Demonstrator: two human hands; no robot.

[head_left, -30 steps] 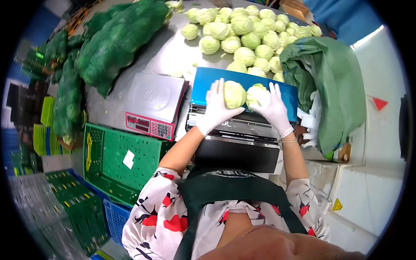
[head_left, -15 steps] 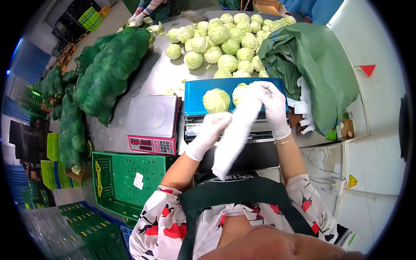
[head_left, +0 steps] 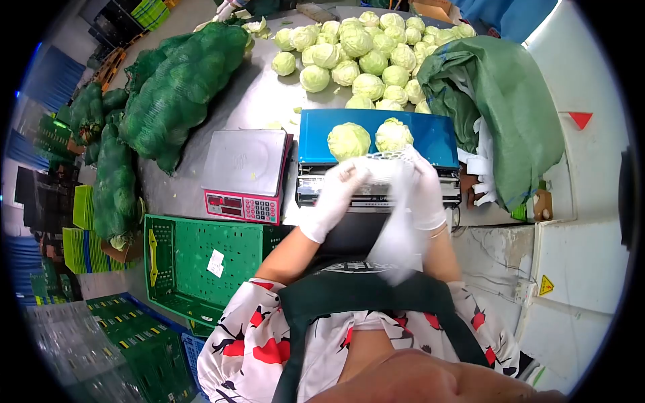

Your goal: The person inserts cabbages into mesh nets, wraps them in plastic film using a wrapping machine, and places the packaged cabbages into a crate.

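Both my gloved hands are stretching a white foam net sleeve [head_left: 395,235], its mesh mouth pulled sideways and its tail hanging blurred toward my apron. My left hand [head_left: 338,196] pinches one side of the mouth, fingers closed. On the other side, my right hand [head_left: 424,191] is closed round the mesh. Just beyond them, a left cabbage [head_left: 349,141] and a right cabbage [head_left: 394,136] rest on a blue-topped machine [head_left: 312,124]. The sleeve's mouth is close in front of the right cabbage; whether they touch I cannot tell.
Several loose cabbages [head_left: 356,41] are heaped at the back of the metal table [head_left: 252,94]. A scale [head_left: 245,164] stands left of the machine, above a green crate [head_left: 201,269]. Green net bags [head_left: 188,87] of cabbages lie left; a green sack [head_left: 517,114] slumps at right.
My hands have drawn the sleeve's mouth open sideways, where before it hung as a long strip from my right hand. The camera view has shifted slightly.
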